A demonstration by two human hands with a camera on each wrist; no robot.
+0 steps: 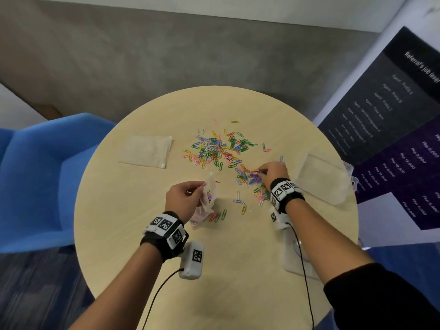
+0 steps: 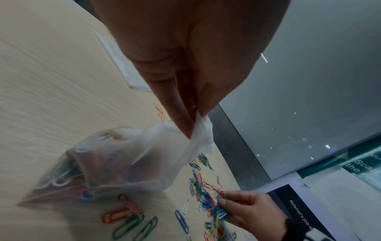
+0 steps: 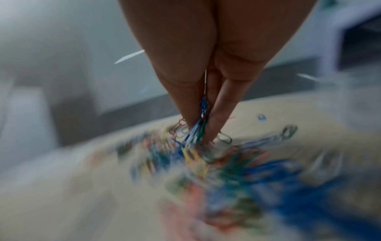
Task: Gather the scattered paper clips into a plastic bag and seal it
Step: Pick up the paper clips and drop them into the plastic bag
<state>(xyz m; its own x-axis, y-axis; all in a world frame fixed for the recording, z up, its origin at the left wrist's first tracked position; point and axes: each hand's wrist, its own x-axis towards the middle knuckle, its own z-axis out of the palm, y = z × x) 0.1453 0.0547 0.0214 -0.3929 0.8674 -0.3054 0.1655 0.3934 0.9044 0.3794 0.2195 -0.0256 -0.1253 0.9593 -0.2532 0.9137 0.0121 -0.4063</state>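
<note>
Coloured paper clips (image 1: 215, 148) lie scattered over the middle of a round pale wooden table (image 1: 133, 210). My left hand (image 1: 184, 197) pinches the top edge of a clear plastic bag (image 1: 208, 198) that hangs down with several clips inside; the same bag (image 2: 128, 159) and its clips show in the left wrist view. My right hand (image 1: 267, 171) reaches into a smaller heap of clips (image 1: 247, 178) and pinches a bunch of them; the right wrist view, blurred, shows that bunch (image 3: 198, 132) squeezed between thumb and fingers.
A second, flat plastic bag (image 1: 146, 151) lies at the table's left. A clear plastic container (image 1: 321, 177) sits at the right edge, and another clear lid or bag (image 1: 298, 256) lies under my right forearm. A blue chair (image 1: 40, 177) stands at left, a dark poster (image 1: 392, 129) at right.
</note>
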